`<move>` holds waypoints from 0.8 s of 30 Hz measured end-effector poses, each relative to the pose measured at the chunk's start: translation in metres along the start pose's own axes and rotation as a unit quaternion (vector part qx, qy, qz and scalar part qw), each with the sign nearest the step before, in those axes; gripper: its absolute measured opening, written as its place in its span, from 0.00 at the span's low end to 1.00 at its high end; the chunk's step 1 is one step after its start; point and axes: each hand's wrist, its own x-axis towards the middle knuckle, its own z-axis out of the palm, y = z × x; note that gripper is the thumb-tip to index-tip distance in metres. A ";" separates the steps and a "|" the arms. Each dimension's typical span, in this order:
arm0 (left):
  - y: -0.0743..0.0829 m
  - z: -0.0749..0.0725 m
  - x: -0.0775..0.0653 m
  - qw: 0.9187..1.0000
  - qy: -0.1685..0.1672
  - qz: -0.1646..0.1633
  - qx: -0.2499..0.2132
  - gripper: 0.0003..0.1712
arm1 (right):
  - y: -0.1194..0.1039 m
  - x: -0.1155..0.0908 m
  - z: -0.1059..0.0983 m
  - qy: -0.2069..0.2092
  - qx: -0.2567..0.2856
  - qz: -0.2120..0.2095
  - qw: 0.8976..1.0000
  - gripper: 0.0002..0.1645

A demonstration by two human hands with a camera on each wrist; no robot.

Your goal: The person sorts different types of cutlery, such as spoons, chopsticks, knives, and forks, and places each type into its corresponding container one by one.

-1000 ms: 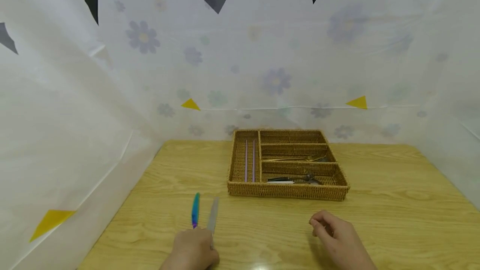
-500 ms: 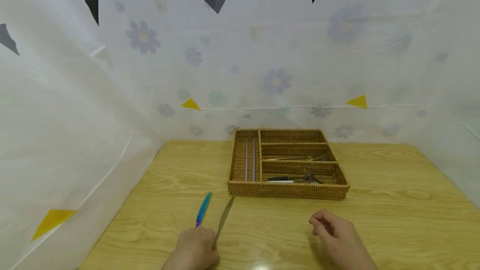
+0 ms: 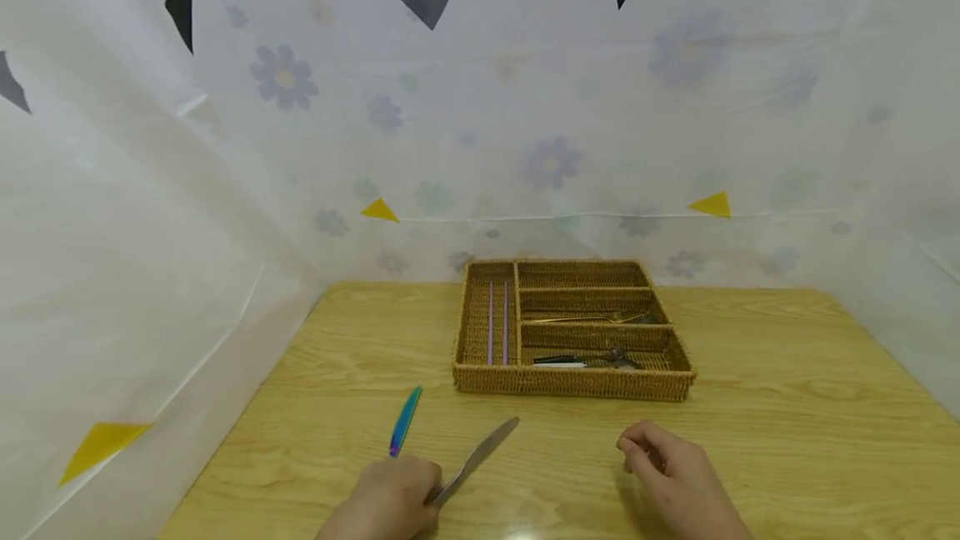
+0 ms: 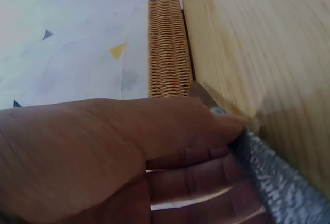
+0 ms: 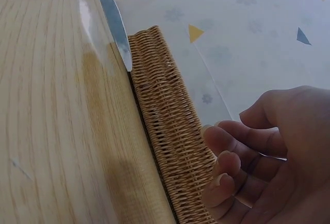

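My left hand (image 3: 390, 500) pinches a table knife (image 3: 480, 457) by its handle between thumb and fingers. Its silver blade points forward and right, low over the wooden table. In the left wrist view the grey speckled handle (image 4: 281, 185) runs down past the fingers. A second knife, blue and purple (image 3: 405, 421), lies just beyond the left hand; its near end is hidden by that hand, so I cannot tell whether they touch. My right hand (image 3: 675, 473) rests at the right with fingers loosely curled, holding nothing. The knife blade (image 5: 114, 20) also shows in the right wrist view.
A woven cutlery tray (image 3: 570, 382) stands at the back of the table (image 3: 787, 382). Two lilac chopsticks (image 3: 498, 323) lie in its left compartment, a golden fork (image 3: 600, 318) in the middle right one, and spoon-like cutlery (image 3: 577, 358) in the front one. A flowered curtain (image 3: 480, 107) hangs behind.
The silver knife's blade has swung rightward in my left hand, from pointing nearly straight ahead. The blue knife has tilted to the right. My right hand has stayed put.
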 end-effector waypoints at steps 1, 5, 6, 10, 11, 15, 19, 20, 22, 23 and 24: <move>0.000 0.000 0.000 1.000 0.002 0.011 -0.001 0.09 | 0.000 0.000 0.000 0.000 0.000 0.000 1.000 0.15; 0.001 -0.005 0.001 0.998 0.027 0.053 -0.016 0.08 | 0.000 0.001 0.001 0.004 -0.003 0.004 1.000 0.15; 0.001 -0.007 0.002 0.998 0.028 0.057 -0.027 0.07 | 0.000 0.001 0.001 0.005 -0.003 0.005 1.000 0.15; 0.003 -0.018 0.004 0.995 0.037 0.074 -0.057 0.04 | 0.000 0.002 0.001 0.005 -0.006 0.005 1.000 0.15; 0.004 -0.022 0.006 0.994 0.041 0.080 -0.062 0.04 | 0.000 0.002 0.001 0.006 -0.006 0.006 1.000 0.15; 0.009 -0.041 0.017 0.988 0.097 0.116 -0.037 0.02 | 0.001 0.002 0.001 0.006 -0.003 0.013 1.000 0.15; 0.022 -0.061 0.035 0.979 0.157 0.129 0.017 0.02 | 0.001 0.002 0.000 0.000 -0.003 0.017 1.000 0.16; 0.027 -0.066 0.041 0.977 0.167 0.130 0.027 0.02 | 0.001 0.002 0.000 -0.002 -0.002 0.017 1.000 0.16; 0.035 -0.077 0.055 0.972 0.187 0.133 0.055 0.03 | 0.001 0.002 0.000 -0.006 -0.002 0.010 1.000 0.16; 0.039 -0.082 0.062 0.969 0.195 0.138 0.065 0.03 | 0.001 0.002 0.000 -0.007 -0.003 0.007 1.000 0.16; 0.043 -0.086 0.070 0.966 0.203 0.142 0.079 0.04 | 0.001 0.002 0.000 -0.008 -0.003 0.002 1.000 0.16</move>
